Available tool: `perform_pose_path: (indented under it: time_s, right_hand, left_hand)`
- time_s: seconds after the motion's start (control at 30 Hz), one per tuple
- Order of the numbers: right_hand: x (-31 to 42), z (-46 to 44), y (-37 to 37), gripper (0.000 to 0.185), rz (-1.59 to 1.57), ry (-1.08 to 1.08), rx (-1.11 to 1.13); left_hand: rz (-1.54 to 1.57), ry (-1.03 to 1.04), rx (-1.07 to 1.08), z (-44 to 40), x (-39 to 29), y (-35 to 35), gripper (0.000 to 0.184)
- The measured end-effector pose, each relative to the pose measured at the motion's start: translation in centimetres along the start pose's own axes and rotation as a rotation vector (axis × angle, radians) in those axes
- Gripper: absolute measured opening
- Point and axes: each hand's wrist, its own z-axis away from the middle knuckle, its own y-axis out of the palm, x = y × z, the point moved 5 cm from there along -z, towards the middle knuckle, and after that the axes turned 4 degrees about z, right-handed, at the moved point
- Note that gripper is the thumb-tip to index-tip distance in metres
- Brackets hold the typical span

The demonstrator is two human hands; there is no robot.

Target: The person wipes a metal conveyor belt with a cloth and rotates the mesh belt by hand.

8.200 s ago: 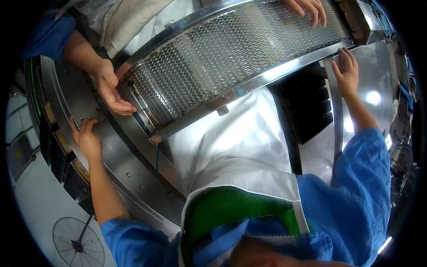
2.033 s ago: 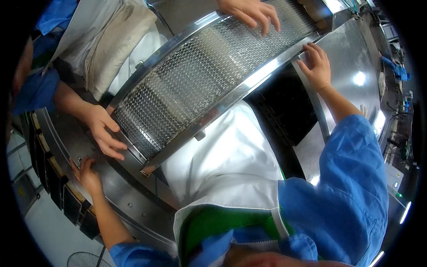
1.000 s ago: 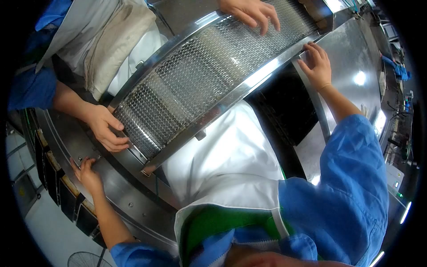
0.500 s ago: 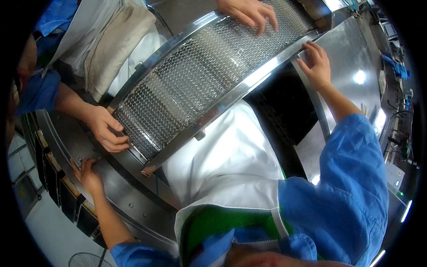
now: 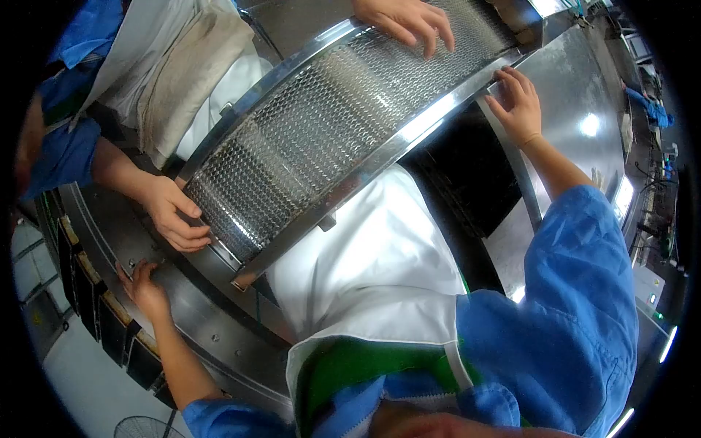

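Your left hand rests spread on the steel worktop, your right loosely open by the near rail, perhaps for steadiness; between you and a co-worker's hands lies the wire-mesh belt, its metal sides apparently guiding it

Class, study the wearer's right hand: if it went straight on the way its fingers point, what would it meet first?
The right hand would first meet the shiny metal rail along the mesh surface. Its fingertips look very close to it, perhaps already touching; depth is unclear.
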Motion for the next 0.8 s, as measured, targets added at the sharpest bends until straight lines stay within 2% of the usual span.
perform_pose_path:
  time_s: [0.23, 0.5, 0.8]
  right_hand:
    - [0.1, 0.0, 0.0, 0.054, 0.018, -0.002, 0.001]
    - [0.0, -0.1, 0.0, 0.054, 0.017, 0.017, 0.021]
    - [0.3, -0.1, -0.3, 0.055, 0.016, 0.01, 0.022]
  left_hand:
    - [0.017, 0.021, -0.009, -0.1, -0.4, -0.2, 0.024]
    - [0.01, -0.081, 0.077, -0.5, -1.5, -1.1, 0.027]
    - [0.008, -0.101, 0.082, -0.5, -0.8, -0.7, 0.026]
